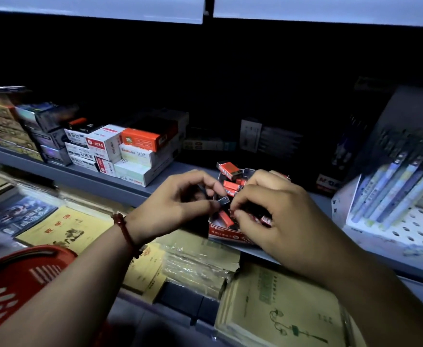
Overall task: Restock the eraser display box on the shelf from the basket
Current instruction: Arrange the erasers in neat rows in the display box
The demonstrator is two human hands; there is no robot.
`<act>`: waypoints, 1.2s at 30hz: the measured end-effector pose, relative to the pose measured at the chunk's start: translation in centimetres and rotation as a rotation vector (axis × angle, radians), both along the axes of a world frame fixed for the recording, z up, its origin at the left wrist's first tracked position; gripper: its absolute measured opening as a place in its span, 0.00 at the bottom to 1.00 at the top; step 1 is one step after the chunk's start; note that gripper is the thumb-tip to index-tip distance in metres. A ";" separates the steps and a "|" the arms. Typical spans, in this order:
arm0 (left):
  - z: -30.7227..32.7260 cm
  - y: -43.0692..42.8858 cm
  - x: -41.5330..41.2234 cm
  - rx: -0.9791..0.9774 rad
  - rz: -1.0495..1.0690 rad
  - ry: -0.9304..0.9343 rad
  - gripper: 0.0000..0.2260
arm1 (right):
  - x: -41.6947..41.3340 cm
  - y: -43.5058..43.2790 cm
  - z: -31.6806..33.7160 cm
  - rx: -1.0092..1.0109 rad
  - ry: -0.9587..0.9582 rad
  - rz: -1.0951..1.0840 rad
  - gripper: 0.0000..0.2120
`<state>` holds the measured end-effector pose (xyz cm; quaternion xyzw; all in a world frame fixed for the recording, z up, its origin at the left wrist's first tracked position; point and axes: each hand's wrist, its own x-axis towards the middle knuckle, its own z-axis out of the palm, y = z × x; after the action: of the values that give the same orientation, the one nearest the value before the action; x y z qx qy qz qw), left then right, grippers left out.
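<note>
Left hand point(178, 204) and right hand point(280, 216) each seemingly pinch erasers point(224, 201) above display box point(230, 237).

A stationery shop, seemingly: dim shelves point(130, 194) stacked with boxed supplies point(120, 149) and notebooks point(280, 311).

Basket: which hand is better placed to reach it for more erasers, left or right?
Left, probably. The basket lies at the lower left, beside the left forearm, while the right hand has its fingers in the box and would have to cross over. The left hand must first drop its dark eraser.
</note>
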<state>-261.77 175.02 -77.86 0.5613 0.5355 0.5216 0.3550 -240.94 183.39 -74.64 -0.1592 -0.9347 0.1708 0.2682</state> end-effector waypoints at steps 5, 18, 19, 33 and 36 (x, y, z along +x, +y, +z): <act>0.7 -0.2 0.1 0.005 0.010 0.236 0.05 | 0.0 0.2 -0.2 -0.006 0.045 -0.046 0.04; 3.5 -0.1 0.6 -0.158 -0.010 0.611 0.07 | 0.2 0.3 -0.4 -0.014 0.055 -0.036 0.05; 3.5 -0.1 0.5 -0.152 -0.020 0.625 0.06 | 0.3 0.4 -0.4 -0.009 0.054 -0.034 0.05; 1.1 -0.6 0.9 -0.060 0.054 0.340 0.02 | 0.3 0.7 -0.6 0.025 0.042 -0.046 0.06; 0.0 -0.8 1.0 -0.050 0.116 0.311 0.02 | 0.5 0.8 -0.9 0.031 0.046 -0.041 0.06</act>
<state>-260.77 174.18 -77.90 0.5943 0.6284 0.4346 0.2510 -240.47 184.17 -75.53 -0.1701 -0.9273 0.1545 0.2954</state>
